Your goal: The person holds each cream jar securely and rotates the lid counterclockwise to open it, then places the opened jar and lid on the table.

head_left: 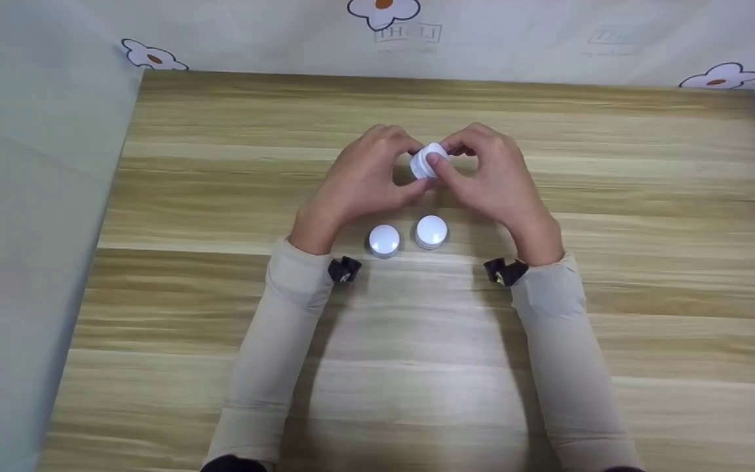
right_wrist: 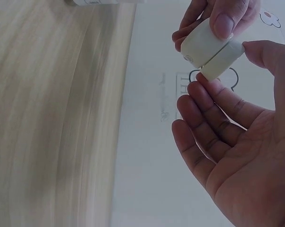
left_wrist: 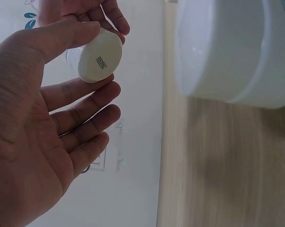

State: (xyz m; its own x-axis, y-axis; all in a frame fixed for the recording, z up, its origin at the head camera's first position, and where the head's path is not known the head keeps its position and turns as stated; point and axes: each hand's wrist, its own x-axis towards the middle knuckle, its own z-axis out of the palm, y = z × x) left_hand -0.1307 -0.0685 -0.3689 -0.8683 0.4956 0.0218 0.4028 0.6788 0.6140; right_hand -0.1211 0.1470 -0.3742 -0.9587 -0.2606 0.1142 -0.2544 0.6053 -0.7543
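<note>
A small white jar point(head_left: 422, 168) is held between both hands, raised in front of the far part of the table. My left hand point(head_left: 367, 172) pinches the jar's body between thumb and fingers; its flat base point(left_wrist: 101, 56), with small dark print, faces the left wrist camera. At the other end my right hand point(head_left: 494, 172) pinches the lid point(right_wrist: 223, 60) between thumb and index finger, the remaining fingers spread loosely. A dark line runs between lid and body in the right wrist view. Two more white lidded jars, one left point(head_left: 385, 240) and one right point(head_left: 431, 231), stand upright nearer me.
The wood-grain table point(head_left: 417, 380) has a pale curtain point(head_left: 508, 46) with flower prints behind its far edge. Another pale sheet point(head_left: 30, 216) hangs along the left side. One standing jar point(left_wrist: 227, 52) looms large beside the left wrist camera.
</note>
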